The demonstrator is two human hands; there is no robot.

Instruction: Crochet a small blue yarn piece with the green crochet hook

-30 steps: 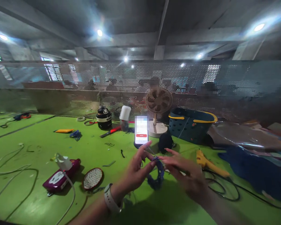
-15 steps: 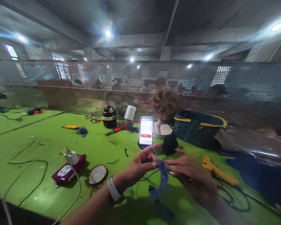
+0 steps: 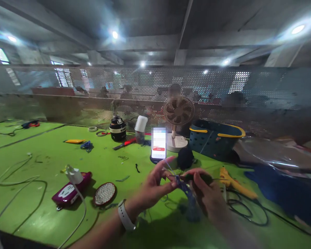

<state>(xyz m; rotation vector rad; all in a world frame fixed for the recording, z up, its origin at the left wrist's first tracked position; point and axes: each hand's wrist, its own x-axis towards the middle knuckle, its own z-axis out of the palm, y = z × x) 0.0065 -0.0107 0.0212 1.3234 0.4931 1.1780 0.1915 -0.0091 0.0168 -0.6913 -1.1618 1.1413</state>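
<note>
My left hand [image 3: 155,183] pinches the top of a blue crocheted strip [image 3: 188,195] between thumb and fingers. A strand of light yarn [image 3: 170,166] runs up over its raised index finger. My right hand [image 3: 208,193] is closed around a thin crochet hook [image 3: 181,176], whose tip is at the worked edge by my left fingertips. Its dark handle is partly hidden by the fingers. The strip hangs down between both hands, its lower end blurred. Just beyond the hands are a lit phone [image 3: 159,145] and a dark ball [image 3: 185,158], perhaps yarn.
On the green table [image 3: 93,221] are a purple power strip [image 3: 67,195], a round studded disc [image 3: 105,193], and a yellow glue gun [image 3: 238,185] with its cord. Behind stand a fan [image 3: 178,110], a teal basket [image 3: 215,140] and a black jar [image 3: 117,129]. A perforated screen [image 3: 145,83] closes the back.
My right hand has turned and curled in, its fingers no longer stretched out, and the strip now hangs further right. My left hand keeps its pinch. The view has shifted slightly right.
</note>
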